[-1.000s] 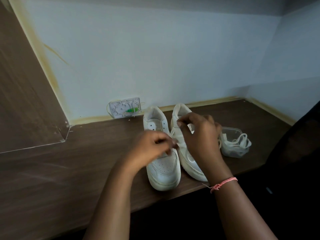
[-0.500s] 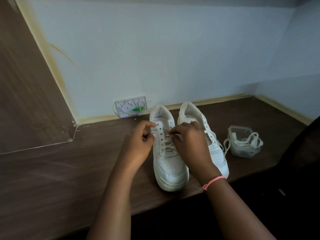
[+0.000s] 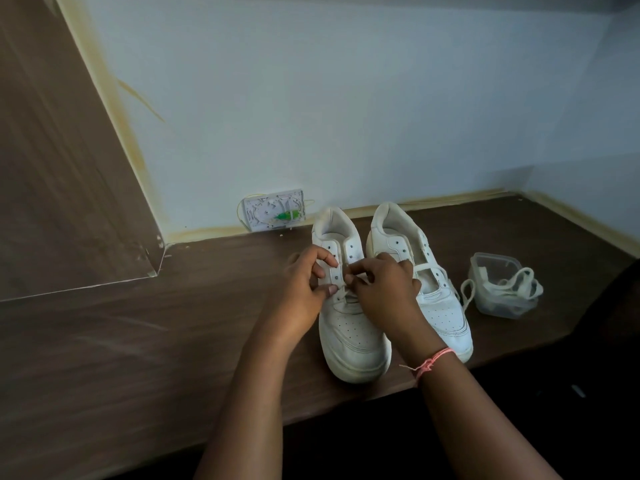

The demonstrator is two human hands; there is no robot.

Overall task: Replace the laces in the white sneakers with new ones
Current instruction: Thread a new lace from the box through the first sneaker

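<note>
Two white sneakers stand side by side on the dark wooden desk (image 3: 138, 341), toes toward me. Over the left sneaker (image 3: 349, 334), my left hand (image 3: 304, 289) pinches the left eyelet flap near its lower holes. My right hand (image 3: 384, 289) pinches a white lace end (image 3: 343, 292) at the tongue, fingers curled. The right sneaker (image 3: 440, 306) has open eyelets, and a loose lace (image 3: 465, 294) trails off its right side.
A clear plastic tub (image 3: 485, 271) with white laces spilling over its rim sits right of the shoes. A white wall box (image 3: 273, 214) with a green part is fixed low on the wall behind. The desk's front edge runs just below the sneakers' toes.
Both hands have shifted from the right sneaker to the left one and settled at its lower eyelets. The view has tilted slightly, showing the tub farther right.
</note>
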